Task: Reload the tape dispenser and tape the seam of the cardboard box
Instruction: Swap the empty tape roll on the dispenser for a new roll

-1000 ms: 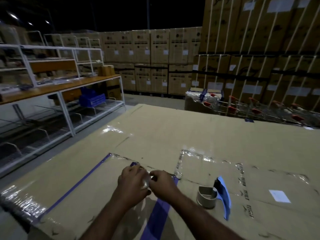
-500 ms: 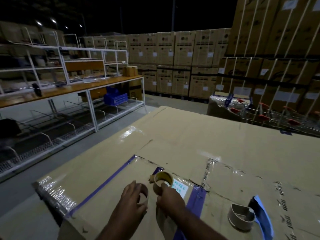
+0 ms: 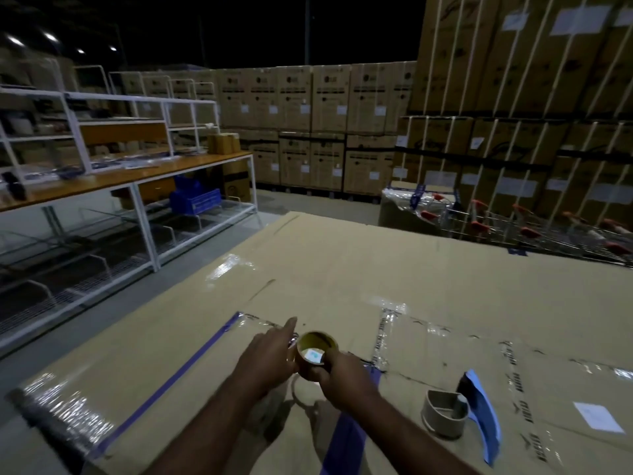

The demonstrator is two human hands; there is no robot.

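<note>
I hold a brown tape roll (image 3: 317, 351) in my right hand (image 3: 342, 378), tipped so its hollow core faces me. My left hand (image 3: 267, 361) presses against the roll's left side with the index finger stretched forward. Both hands hover just above the large flat cardboard box (image 3: 342, 269), close to its near edge. A seam with blue tape (image 3: 346, 440) runs under my right forearm. The tape dispenser (image 3: 479, 409), blue-handled with a grey empty core (image 3: 443, 414) in it, lies on the box to the right of my right arm.
White metal shelving with a wooden worktop (image 3: 137, 173) stands to the left across a floor aisle. Stacked cartons (image 3: 308, 132) fill the back and right. Shopping trolleys (image 3: 531, 231) sit beyond the box's far right edge. Shiny clear tape (image 3: 61, 409) covers the box's near left corner.
The hands were pressed together low on the box; now the tape roll is lifted into view in my right hand and my left hand is back against its side.
</note>
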